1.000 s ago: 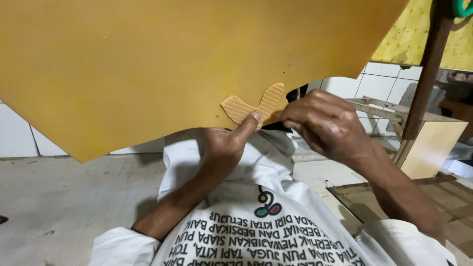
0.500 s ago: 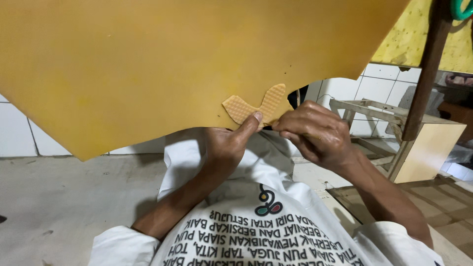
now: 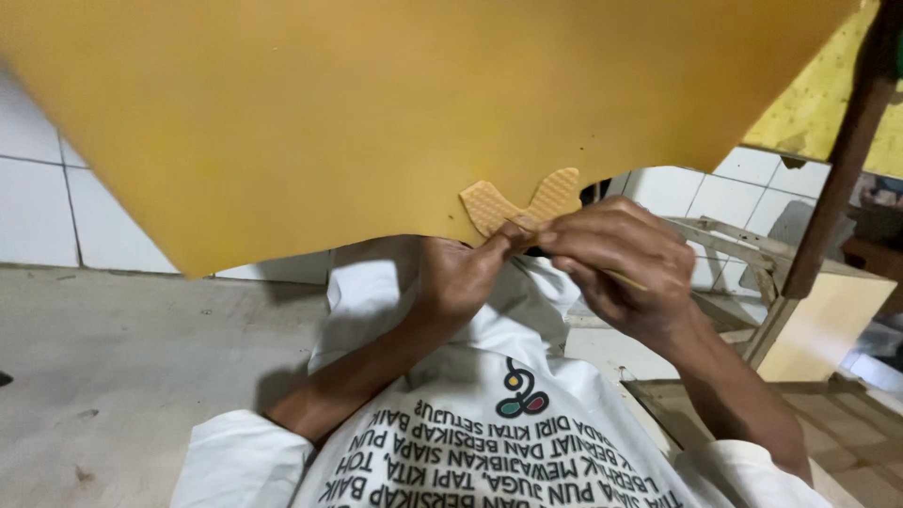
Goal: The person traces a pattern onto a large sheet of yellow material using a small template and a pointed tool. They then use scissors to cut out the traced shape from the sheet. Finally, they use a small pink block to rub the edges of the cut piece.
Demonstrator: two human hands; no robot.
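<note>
Sheet: big mustard-yellow sheet [image 3: 376, 113], smooth matte face, fills top of view; lower edge cut uneven, raised in front of person.
Floor: grey concrete floor [image 3: 113, 376] below, white wall tiles [image 3: 38, 198] behind.
Frame: wooden frame [image 3: 752, 273] w/ dark post at right.
Right hand: right hand [image 3: 616, 268] clenched round thin stick-like tool [image 3: 625, 278], prob. a blade or pencil, tip hidden at the cutout.
Left hand: left hand [image 3: 461, 277] pinching sheet edge, thumb pressed up just under the cutout.
Cutout: small tan Y-shaped piece [image 3: 522, 205], waffle-grid texture, two rounded lobes, lying against sheet's lower edge, touching both hands.
</note>
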